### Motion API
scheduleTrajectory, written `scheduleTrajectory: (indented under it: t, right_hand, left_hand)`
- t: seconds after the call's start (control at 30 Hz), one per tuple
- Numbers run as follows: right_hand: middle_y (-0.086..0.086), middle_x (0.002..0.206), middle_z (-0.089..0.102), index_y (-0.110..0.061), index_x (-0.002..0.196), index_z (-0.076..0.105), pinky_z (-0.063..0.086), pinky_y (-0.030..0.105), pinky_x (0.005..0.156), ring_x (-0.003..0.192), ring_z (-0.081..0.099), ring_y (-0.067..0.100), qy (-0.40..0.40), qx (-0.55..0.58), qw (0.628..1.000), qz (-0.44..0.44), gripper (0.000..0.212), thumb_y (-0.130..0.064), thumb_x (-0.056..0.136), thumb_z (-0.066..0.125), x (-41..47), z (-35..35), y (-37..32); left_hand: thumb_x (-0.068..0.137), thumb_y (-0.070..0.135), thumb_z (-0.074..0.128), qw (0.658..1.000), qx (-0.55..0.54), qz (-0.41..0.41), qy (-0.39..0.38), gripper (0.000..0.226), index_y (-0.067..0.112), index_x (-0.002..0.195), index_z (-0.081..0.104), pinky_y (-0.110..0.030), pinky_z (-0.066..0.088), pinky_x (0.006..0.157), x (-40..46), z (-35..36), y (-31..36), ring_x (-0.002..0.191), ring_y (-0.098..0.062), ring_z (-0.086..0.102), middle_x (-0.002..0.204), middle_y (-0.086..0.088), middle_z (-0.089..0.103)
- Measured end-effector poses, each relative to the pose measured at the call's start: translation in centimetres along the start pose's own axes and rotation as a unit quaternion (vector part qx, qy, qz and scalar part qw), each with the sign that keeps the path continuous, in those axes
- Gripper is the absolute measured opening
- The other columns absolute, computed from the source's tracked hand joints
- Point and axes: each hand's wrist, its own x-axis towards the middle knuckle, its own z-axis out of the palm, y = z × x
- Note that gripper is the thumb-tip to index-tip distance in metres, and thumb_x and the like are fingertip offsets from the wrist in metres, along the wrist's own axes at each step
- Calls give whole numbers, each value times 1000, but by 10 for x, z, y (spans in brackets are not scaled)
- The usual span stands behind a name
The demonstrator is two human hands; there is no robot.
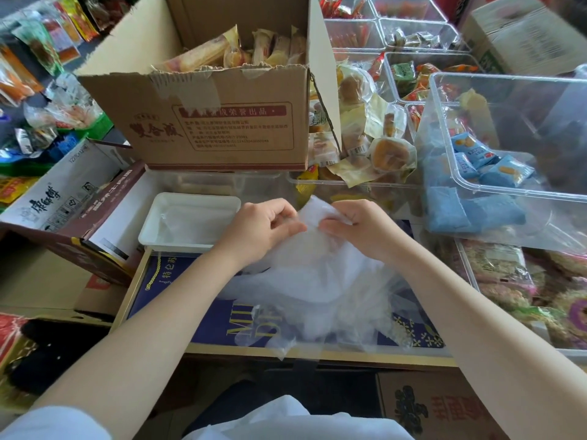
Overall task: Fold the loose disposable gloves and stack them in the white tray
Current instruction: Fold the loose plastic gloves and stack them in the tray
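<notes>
Loose gloves (320, 300) heaped on blue box (178, 300) at six o'clock. My left hand (259, 228) and right hand (360, 228) pinch one glove's top edge. White tray (190, 201) at nine o'clock of hands, folded gloves inside.

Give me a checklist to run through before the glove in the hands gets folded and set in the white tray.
1. Both hands on the glove: ok. The left hand and right hand each pinch the top edge of the clear glove.
2. One glove separated from the pile: cannot tell. The film runs down into the loose glove pile.
3. White tray within reach: ok. It sits just left of the left hand.
4. Room in the tray: ok. Only thin clear film lies in it.
5. Flat folding surface: not ok. The pile covers most of the blue box lid.
</notes>
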Motion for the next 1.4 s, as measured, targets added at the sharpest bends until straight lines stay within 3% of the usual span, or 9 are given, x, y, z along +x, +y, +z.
scheduleTrajectory:
  t: [0.2, 0.33, 0.63, 0.77, 0.9, 0.97, 1.07, 1.23, 1.4]
  right_hand:
    - [17, 72, 61, 10, 81, 58, 33, 25, 56, 60, 47, 17, -27, 74, 994, 81, 33, -23, 87, 63, -2, -7, 7]
    - [10, 68, 68, 2, 75, 62, 36, 28, 56, 58, 52, 20, -40, 53, 995, 75, 26, -20, 89, 62, 1, -1, 5]
    - [12, 76, 69, 0, 82, 70, 43, 26, 59, 61, 57, 13, -52, 107, 990, 70, 20, -20, 81, 71, 5, -1, -1]
    - [-2, 76, 69, -8, 87, 67, 48, 20, 65, 67, 63, 8, -101, 360, 920, 116, 16, -16, 76, 76, -6, -13, 23]
    - [9, 99, 63, -5, 116, 57, 45, 34, 77, 87, 59, 24, -132, 561, 805, 140, 59, -41, 73, 76, -11, 3, 48]
    - [8, 101, 65, -5, 119, 56, 45, 33, 76, 88, 59, 23, -148, 476, 847, 183, 54, -40, 80, 70, -13, 14, 46]
    - [7, 82, 65, -3, 89, 62, 45, 26, 61, 67, 60, 17, -130, 346, 908, 194, 19, -20, 84, 67, -12, 25, 42]
    - [-5, 52, 54, -16, 61, 60, 38, 13, 44, 44, 49, 5, -135, 494, 834, 208, 25, -12, 85, 58, -15, 29, 41]
    - [1, 70, 60, -12, 91, 62, 41, 21, 53, 54, 54, 9, -57, 157, 941, 294, 3, -12, 88, 63, -2, 84, 87]
  left_hand:
    - [86, 42, 58, 991, 22, -48, -121, 35, 12, 67, 55, -17, 31, 51, -9, -12, -26, 51, -5, 38, 57, 4, 45]
    - [88, 47, 55, 976, 89, -83, -180, 30, 17, 90, 60, -24, 35, 58, -4, -15, -25, 59, -8, 44, 68, 9, 52]
    - [93, 29, 55, 995, -60, -38, -69, 16, 27, 79, 62, -42, 47, 81, 9, 11, -16, 80, -19, 59, 79, 2, 63]
    - [94, 22, 53, 991, -111, -74, 4, 15, 21, 83, 63, -34, 46, 81, 9, 6, -24, 80, -13, 58, 80, 6, 63]
    - [95, 26, 51, 970, -183, -141, 72, 16, 25, 83, 63, -40, 50, 84, 8, 10, -34, 86, -21, 64, 87, 0, 68]
    - [94, 32, 51, 966, -179, -169, 82, 17, 22, 89, 63, -48, 51, 87, 9, 14, -41, 90, -26, 65, 92, -5, 70]
    - [95, 33, 49, 962, -190, -178, 86, 20, 20, 103, 63, -47, 51, 89, 8, 18, -43, 95, -22, 65, 100, -3, 69]
    - [96, 33, 47, 972, -180, -144, 36, 16, 21, 93, 58, -41, 49, 78, 6, 27, -56, 86, -25, 64, 90, -8, 67]
    - [97, 25, 44, 973, -38, -229, -1, 27, 13, 73, 44, -30, 34, 57, 5, 50, -104, 65, -18, 46, 69, -1, 49]
